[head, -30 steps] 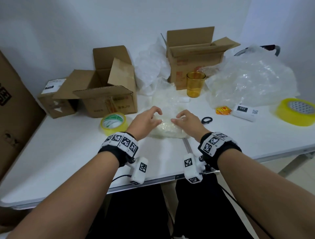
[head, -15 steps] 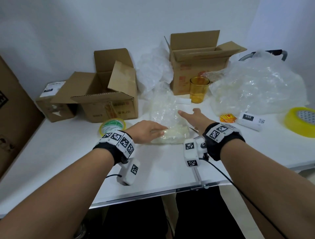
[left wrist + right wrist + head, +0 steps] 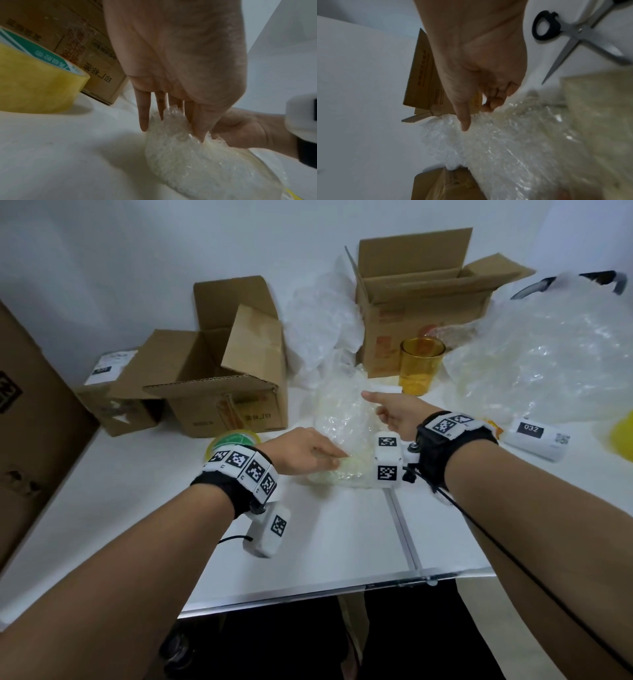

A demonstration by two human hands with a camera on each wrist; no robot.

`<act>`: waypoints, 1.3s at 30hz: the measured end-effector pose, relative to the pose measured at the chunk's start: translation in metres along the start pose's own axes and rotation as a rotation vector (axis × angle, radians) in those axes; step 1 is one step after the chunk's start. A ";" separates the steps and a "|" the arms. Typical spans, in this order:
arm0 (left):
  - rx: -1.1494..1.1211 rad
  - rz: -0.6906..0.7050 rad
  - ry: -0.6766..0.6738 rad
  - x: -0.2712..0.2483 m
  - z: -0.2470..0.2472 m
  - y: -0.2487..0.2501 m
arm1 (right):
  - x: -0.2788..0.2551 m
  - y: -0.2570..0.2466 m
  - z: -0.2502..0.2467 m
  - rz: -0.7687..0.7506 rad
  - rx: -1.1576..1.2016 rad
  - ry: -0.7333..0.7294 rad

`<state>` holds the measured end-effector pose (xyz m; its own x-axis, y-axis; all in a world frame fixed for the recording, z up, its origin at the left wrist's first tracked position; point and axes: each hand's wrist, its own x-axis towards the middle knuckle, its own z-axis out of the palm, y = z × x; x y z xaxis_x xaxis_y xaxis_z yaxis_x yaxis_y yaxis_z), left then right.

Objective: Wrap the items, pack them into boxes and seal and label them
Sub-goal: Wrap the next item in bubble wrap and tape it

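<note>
On the white table (image 3: 329, 546) lies a pale item rolled in bubble wrap (image 3: 346, 474); what is inside cannot be made out. My left hand (image 3: 329, 458) presses down on the roll's near left end with straight fingers (image 3: 144, 121), as the left wrist view shows. The loose bubble wrap sheet (image 3: 342, 412) rises behind the roll. My right hand (image 3: 380, 412) holds that sheet's far edge: in the right wrist view its curled fingers (image 3: 494, 104) pinch the wrap (image 3: 505, 142) while the thumb points out straight.
An open carton (image 3: 219, 378) stands at the left, a second one (image 3: 411, 302) at the back, with an amber cup (image 3: 419, 364) before it. A tape roll (image 3: 233, 440) sits by my left wrist. Scissors (image 3: 570, 39), a heap of plastic (image 3: 548, 364) and a white label device (image 3: 534, 436) are on the right.
My right hand left the roll and moved up and back, lifting the loose sheet's edge. My left hand flattened onto the roll and stays there.
</note>
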<state>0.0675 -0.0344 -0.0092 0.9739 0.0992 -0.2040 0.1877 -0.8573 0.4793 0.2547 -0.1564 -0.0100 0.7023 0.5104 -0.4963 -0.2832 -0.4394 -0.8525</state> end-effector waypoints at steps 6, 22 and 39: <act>-0.014 -0.009 -0.031 0.000 -0.001 0.000 | -0.003 -0.009 0.010 -0.020 -0.120 0.044; -0.080 -0.068 -0.022 0.005 0.002 -0.006 | -0.026 -0.036 0.016 -0.084 -0.465 -0.036; -0.039 0.075 0.611 -0.007 0.046 -0.009 | -0.081 0.034 0.040 -0.483 -1.244 -0.033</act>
<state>0.0535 -0.0503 -0.0517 0.8793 0.3210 0.3520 0.1092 -0.8551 0.5069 0.1622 -0.1829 -0.0053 0.5416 0.8146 -0.2075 0.7806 -0.5790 -0.2353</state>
